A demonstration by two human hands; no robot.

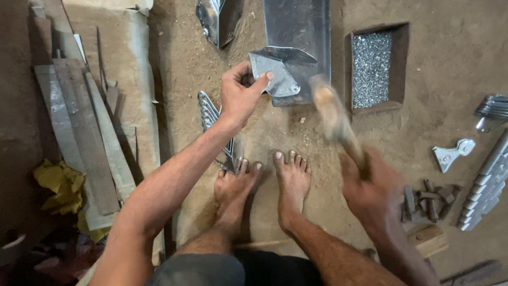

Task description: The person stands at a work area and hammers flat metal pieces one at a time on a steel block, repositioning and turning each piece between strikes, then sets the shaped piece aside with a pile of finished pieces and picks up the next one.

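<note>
Left hand (241,92) pinched on metal bracket (278,74), held atop steel block (299,32); right hand (373,193) clamped on blurred hammer (336,124), raised beside bracket.

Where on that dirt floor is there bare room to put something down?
Bare dirt lies beyond the tray of small metal bits, top right, and between the left hand and the planks. It is crowded by the right hand, around the metal pieces.

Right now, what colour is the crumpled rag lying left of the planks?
Yellow rag, beside the grey planks; head view shows it.
</note>
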